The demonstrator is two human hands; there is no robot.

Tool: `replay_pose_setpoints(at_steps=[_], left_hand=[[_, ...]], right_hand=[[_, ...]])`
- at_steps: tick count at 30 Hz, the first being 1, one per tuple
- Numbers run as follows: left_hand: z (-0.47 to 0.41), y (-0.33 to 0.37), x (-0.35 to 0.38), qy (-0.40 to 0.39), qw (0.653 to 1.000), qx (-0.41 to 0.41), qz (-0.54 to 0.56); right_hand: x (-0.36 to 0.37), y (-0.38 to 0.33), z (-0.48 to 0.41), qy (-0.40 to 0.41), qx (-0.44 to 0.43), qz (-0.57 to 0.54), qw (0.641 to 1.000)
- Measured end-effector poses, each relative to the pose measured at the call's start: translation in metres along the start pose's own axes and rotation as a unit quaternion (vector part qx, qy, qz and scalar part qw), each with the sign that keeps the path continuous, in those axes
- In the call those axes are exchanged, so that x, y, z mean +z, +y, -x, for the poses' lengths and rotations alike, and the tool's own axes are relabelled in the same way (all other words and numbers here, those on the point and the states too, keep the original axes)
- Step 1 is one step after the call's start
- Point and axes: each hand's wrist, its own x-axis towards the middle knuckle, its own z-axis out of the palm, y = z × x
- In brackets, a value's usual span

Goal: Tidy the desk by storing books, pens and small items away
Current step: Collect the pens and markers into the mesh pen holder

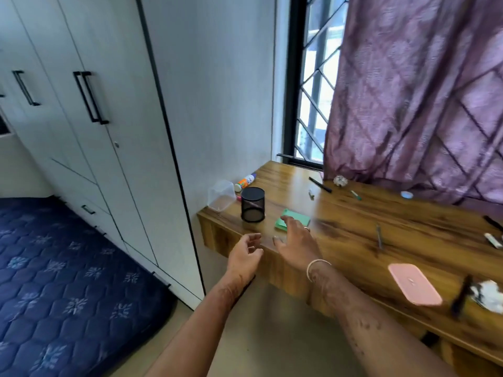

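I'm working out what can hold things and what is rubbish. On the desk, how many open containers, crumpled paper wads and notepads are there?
Open containers: 2 (black mesh pen cup, clear plastic box)
Crumpled paper wads: 2 (far wad, near wad)
Notepads: 1 (green notepad)
Total: 5

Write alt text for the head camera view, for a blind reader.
A person's right hand, fingers spread, reaches over a green notepad on a wooden desk beside a black mesh pen cup, while the left hand hovers empty at the desk's front edge. Pens and a pink lid lie scattered farther along the desk.
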Motion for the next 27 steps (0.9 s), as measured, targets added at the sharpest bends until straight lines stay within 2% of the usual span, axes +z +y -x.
replay_pose_setpoints(at_steps=[9,17,23,25,27], left_hand=[[-0.091,-0.02,-0.031,0.034,0.999,-0.034,0.008],[-0.168,-0.037,-0.032,0.004,0.995,-0.089,0.043],[-0.198,-0.039,-0.025,0.019,0.992,-0.092,0.085],[-0.203,-0.04,-0.024,0.035,0.99,-0.088,0.106],[-0.206,-0.04,-0.024,0.051,0.99,-0.084,0.104]], right_hand=[[0.043,-0.031,-0.128,-0.003,-0.01,-0.024,1.0],[0.08,-0.015,-0.214,-0.035,0.009,-0.051,0.998],[0.1,-0.007,-0.216,0.064,0.01,-0.074,0.995],[0.099,-0.005,-0.219,0.095,0.045,-0.118,0.987],[0.098,0.0,-0.224,0.093,0.086,-0.195,0.973]])
